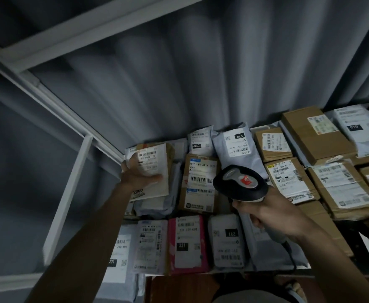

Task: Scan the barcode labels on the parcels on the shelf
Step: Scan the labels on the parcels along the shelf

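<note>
My right hand (273, 217) grips the handle of a black-and-grey barcode scanner (241, 182), its head pointing at the upper shelf's parcels. My left hand (138, 173) holds the lower edge of a cardboard parcel (157, 169) at the shelf's left end, tilting its white barcode label (149, 158) up towards me. Just right of it lies a brown box (199, 184) with several barcode labels. Grey mailer bags (233, 145) and more labelled boxes (288, 178) fill the upper shelf. A lower shelf holds a pink parcel (187, 243) and white bags (226, 243).
A white metal shelf frame (70, 189) stands at the left, with a crossbar overhead (92, 25). Grey corrugated wall (201, 73) runs behind the shelves. The scanner's cable (290, 254) hangs below my right hand. More boxes (316, 134) continue to the right.
</note>
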